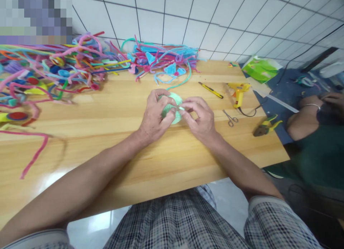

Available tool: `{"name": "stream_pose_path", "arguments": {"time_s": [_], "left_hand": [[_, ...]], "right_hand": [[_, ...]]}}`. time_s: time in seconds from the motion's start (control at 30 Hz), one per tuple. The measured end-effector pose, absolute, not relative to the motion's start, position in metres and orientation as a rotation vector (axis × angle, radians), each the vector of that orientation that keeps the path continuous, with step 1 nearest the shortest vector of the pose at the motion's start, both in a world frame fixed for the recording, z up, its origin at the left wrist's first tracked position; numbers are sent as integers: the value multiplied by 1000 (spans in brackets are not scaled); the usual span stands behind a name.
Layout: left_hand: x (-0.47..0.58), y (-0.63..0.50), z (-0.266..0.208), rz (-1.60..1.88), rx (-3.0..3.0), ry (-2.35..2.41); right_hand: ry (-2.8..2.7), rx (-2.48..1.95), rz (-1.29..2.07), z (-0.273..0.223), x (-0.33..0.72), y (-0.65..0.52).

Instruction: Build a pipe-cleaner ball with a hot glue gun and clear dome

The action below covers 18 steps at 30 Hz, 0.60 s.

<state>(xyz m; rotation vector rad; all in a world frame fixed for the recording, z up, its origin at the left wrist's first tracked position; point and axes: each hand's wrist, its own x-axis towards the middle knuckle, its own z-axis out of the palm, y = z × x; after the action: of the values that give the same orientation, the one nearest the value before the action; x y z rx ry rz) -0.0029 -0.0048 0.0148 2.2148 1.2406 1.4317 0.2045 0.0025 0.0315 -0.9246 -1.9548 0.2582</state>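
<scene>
A mint-green coil of pipe cleaner, wound into a round disc, is held above the wooden table. My left hand wraps round the disc's left side with thumb and fingers closed on it. At the disc's right edge, my right hand pinches a short pale green end between thumb and forefinger. Parts of the disc are hidden behind my left fingers. Behind it, a green pipe cleaner curves over the tabletop towards the pile at the back.
Colourful pipe cleaners heap along the back left. To the right lie a yellow utility knife, a yellow glue gun, scissors and yellow-handled pliers. A green packet lies by the tiled wall. Another person's arm rests at far right.
</scene>
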Motion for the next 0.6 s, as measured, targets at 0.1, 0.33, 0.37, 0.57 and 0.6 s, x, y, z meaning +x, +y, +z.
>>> {"name": "stream_pose_path", "arguments": {"time_s": [0.1,0.33,0.37,0.57,0.6], "left_hand": [[-5,-3,18,1395,2243,1245],[-4,-4,17,1394,2232,1235],[-4,-4,17,1390,2233,1238],[-10,1,16,1359,2237,1223],[-10,1,17,1345,2226,1230]], "right_hand": [[-1954,-926,260,32,204,2],[-1935,-958,251,34,201,-2],[-1932,-946,257,34,201,-3],[-1945,-909,215,33,201,-4],[-1951,-910,226,33,201,-4]]}}
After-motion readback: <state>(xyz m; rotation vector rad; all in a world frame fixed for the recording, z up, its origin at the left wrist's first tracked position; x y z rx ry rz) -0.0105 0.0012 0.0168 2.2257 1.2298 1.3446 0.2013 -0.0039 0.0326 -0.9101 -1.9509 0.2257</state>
